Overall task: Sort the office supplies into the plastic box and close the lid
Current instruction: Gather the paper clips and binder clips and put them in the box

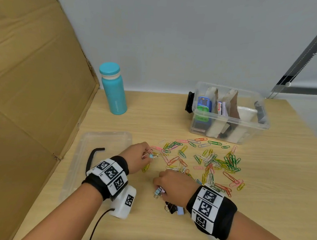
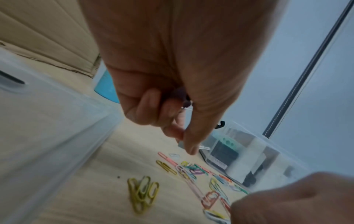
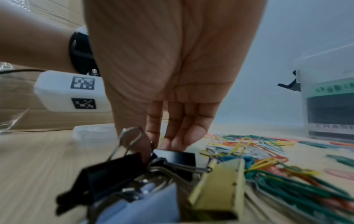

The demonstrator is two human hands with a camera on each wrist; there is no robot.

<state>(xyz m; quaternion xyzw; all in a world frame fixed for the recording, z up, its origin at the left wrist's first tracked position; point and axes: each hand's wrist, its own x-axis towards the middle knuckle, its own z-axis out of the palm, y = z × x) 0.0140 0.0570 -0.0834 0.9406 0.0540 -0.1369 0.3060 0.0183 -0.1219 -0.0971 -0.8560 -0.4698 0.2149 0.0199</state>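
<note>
Coloured paper clips (image 1: 203,163) lie scattered across the wooden table (image 1: 261,191). My left hand (image 1: 148,154) pinches a small light-blue binder clip (image 1: 151,156) at the left edge of the scatter; in the left wrist view its thumb and forefinger (image 2: 188,144) meet over a small clip. My right hand (image 1: 160,187) grips small pink and blue binder clips (image 1: 158,191) close to me. Under its wrist sits a pile of black, blue and yellow binder clips (image 3: 153,181). The clear plastic box (image 1: 228,122) stands open at the back right, and its lid (image 1: 89,145) lies to the left.
A teal bottle (image 1: 114,89) stands at the back left. A large cardboard sheet (image 1: 31,93) leans along the left side. The box holds erasers, a stamp and paper dividers. A black handle piece (image 1: 94,155) rests on the lid.
</note>
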